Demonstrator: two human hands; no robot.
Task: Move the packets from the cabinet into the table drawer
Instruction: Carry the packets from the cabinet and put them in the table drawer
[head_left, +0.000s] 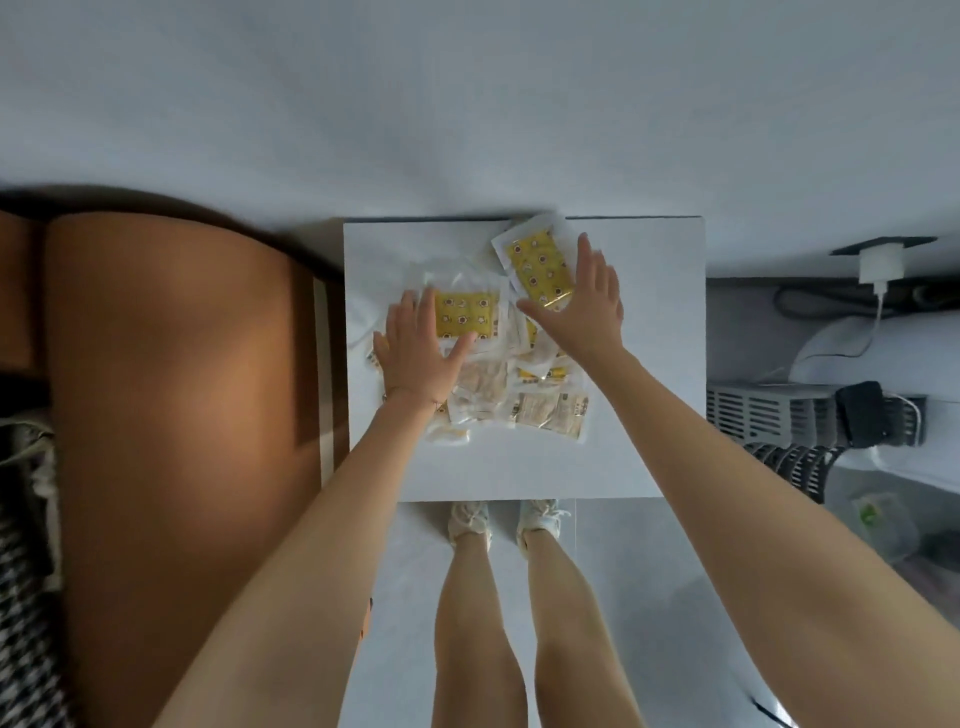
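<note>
Several clear packets lie in a loose heap on a white square top (639, 457) straight below me. Two show yellow printed contents: one flat packet (470, 312) at the heap's left, one tilted packet (537, 267) at the back. Paler packets (550, 415) lie nearer me. My left hand (418, 351) lies flat on the heap's left side, fingers straight, thumb over the flat yellow packet's lower edge. My right hand (587, 301) is spread flat on the right, its thumb on the tilted yellow packet. No drawer or cabinet opening shows.
A brown rounded piece of furniture (171, 395) fills the left. On the right are a white charger with cable (878, 267), a grey vented unit (769, 415) and a black fan-like grille (800, 467). My legs and white shoes (504, 519) stand at the top's near edge.
</note>
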